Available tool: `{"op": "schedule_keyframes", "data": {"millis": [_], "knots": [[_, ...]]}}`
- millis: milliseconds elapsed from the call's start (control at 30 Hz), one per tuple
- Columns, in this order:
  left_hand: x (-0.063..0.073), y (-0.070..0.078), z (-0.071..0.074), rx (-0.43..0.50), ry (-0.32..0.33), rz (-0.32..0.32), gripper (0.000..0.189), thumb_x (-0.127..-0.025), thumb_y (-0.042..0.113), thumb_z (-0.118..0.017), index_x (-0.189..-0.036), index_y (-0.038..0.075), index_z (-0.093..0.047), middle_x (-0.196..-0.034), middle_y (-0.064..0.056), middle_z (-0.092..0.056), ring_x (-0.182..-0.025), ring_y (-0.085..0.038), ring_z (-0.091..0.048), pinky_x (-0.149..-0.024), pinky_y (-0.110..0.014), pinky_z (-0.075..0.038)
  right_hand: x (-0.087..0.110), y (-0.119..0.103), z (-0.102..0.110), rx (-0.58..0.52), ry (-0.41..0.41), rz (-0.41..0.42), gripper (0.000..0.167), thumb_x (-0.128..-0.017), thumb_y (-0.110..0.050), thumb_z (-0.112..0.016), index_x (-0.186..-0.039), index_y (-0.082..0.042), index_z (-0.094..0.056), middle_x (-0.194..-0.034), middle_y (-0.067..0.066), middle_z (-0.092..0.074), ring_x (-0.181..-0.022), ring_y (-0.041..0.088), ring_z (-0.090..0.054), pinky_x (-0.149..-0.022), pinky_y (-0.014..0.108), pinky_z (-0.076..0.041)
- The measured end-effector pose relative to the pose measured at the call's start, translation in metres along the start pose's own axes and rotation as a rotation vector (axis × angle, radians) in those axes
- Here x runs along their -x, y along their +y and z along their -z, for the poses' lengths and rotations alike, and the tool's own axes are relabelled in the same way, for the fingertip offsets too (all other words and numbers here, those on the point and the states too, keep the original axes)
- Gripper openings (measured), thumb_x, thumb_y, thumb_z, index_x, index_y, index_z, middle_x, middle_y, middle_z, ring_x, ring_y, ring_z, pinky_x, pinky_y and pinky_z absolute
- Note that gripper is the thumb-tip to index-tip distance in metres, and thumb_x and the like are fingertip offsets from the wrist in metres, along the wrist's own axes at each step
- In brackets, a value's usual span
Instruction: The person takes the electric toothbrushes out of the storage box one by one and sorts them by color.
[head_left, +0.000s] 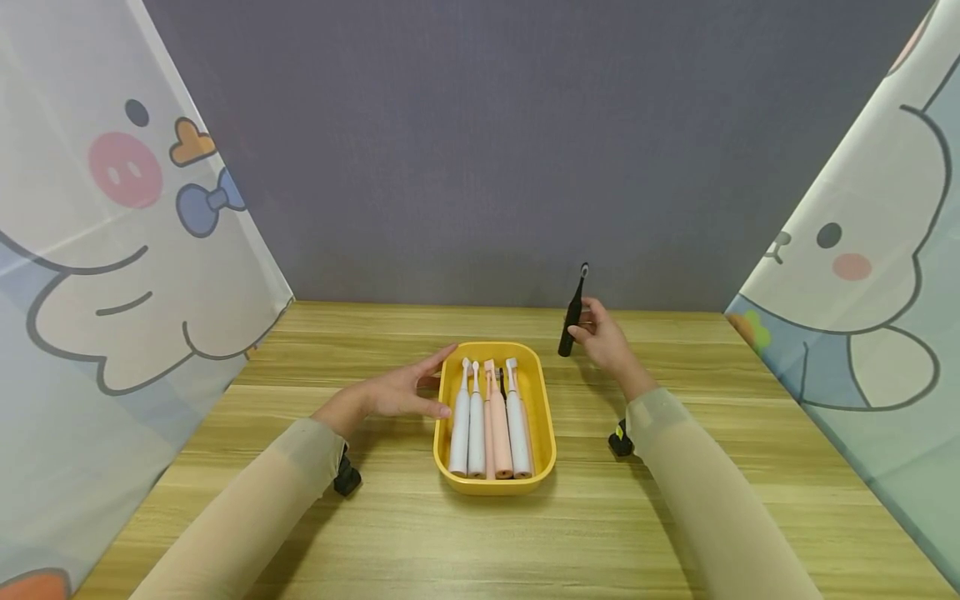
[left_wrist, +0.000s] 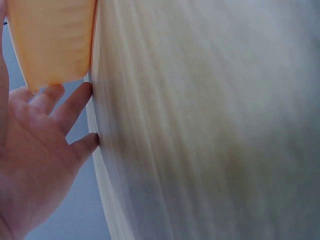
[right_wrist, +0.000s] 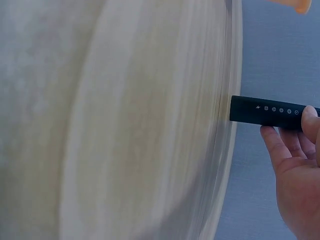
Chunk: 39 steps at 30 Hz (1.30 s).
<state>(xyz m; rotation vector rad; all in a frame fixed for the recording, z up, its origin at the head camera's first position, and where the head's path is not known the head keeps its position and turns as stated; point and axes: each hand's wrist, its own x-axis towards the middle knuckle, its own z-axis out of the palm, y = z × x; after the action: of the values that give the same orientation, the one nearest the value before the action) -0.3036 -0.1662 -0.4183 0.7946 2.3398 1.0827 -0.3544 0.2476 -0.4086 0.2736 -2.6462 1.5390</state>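
A black electric toothbrush (head_left: 572, 322) stands nearly upright, brush head up, behind and right of the yellow tray (head_left: 547, 417). My right hand (head_left: 606, 340) pinches its handle between thumb and fingers; the right wrist view shows small icons along the black handle (right_wrist: 250, 111). At the tray's left side, my left hand (head_left: 397, 392) has its fingers spread, with fingertips right at the wall and the thumb by the rim. In the left wrist view the left hand (left_wrist: 40, 135) reaches the tray's end (left_wrist: 55, 45) with extended fingers. Inside the tray lie white toothbrushes (head_left: 459, 433) and pink toothbrushes (head_left: 498, 437).
A wood-grain table (head_left: 487, 542) carries the tray. Behind it rises a grey panel (head_left: 480, 150). Cartoon-printed curtains flank the table on the left (head_left: 112, 317) and right (head_left: 885, 292). Dark wrist devices show under both sleeves.
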Motion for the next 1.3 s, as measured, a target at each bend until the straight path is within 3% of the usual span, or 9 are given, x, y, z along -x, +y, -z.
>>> {"op": "schedule_keyframes", "data": {"millis": [400,833,1100,1200,1300], "knots": [[0.001,0.001,0.0,0.013,-0.008,0.002,0.127,-0.088,0.06,-0.088,-0.177,0.042,0.0,-0.187,-0.009,-0.008,-0.165,-0.043,-0.033,-0.129,-0.075,-0.028,-0.001,0.002,0.001,0.016,-0.001,0.013,0.052,-0.115,-0.008,-0.055,-0.164,-0.003,-0.037,-0.149,0.032,-0.057,-0.139,0.049,-0.06,-0.12,0.061,-0.05],[-0.001,0.001,0.0,0.008,-0.012,-0.002,0.127,-0.088,0.06,-0.088,-0.177,0.041,0.001,-0.187,-0.008,-0.005,-0.165,-0.043,-0.032,-0.129,-0.074,-0.028,-0.001,0.008,0.002,0.025,-0.005,0.008,0.067,-0.114,-0.006,-0.057,-0.172,0.001,-0.023,-0.155,0.035,-0.051,-0.146,0.052,-0.054,-0.123,0.061,-0.047],[-0.001,0.0,0.001,0.009,-0.014,-0.007,0.128,-0.088,0.06,-0.088,-0.177,0.04,0.001,-0.187,-0.008,-0.004,-0.165,-0.044,-0.031,-0.13,-0.074,-0.026,0.008,0.005,0.013,-0.028,-0.013,0.022,0.064,-0.114,-0.007,-0.057,-0.17,0.0,-0.027,-0.16,0.034,-0.048,-0.148,0.052,-0.052,-0.122,0.062,-0.048],[-0.001,-0.001,0.001,0.01,-0.014,-0.012,0.128,-0.088,0.06,-0.088,-0.177,0.04,0.001,-0.187,-0.008,-0.003,-0.165,-0.044,-0.031,-0.13,-0.075,-0.025,0.014,0.004,0.02,-0.03,-0.019,0.02,0.064,-0.114,-0.01,-0.057,-0.17,0.0,-0.028,-0.161,0.033,-0.048,-0.148,0.05,-0.053,-0.121,0.056,-0.051],[-0.001,-0.001,0.0,0.011,-0.013,-0.012,0.128,-0.088,0.059,-0.089,-0.177,0.04,0.001,-0.187,-0.008,-0.004,-0.165,-0.044,-0.031,-0.131,-0.074,-0.025,0.02,0.005,0.027,-0.048,-0.032,0.02,0.064,-0.114,-0.009,-0.058,-0.17,0.001,-0.027,-0.161,0.033,-0.047,-0.147,0.049,-0.053,-0.115,0.039,-0.057]]}}
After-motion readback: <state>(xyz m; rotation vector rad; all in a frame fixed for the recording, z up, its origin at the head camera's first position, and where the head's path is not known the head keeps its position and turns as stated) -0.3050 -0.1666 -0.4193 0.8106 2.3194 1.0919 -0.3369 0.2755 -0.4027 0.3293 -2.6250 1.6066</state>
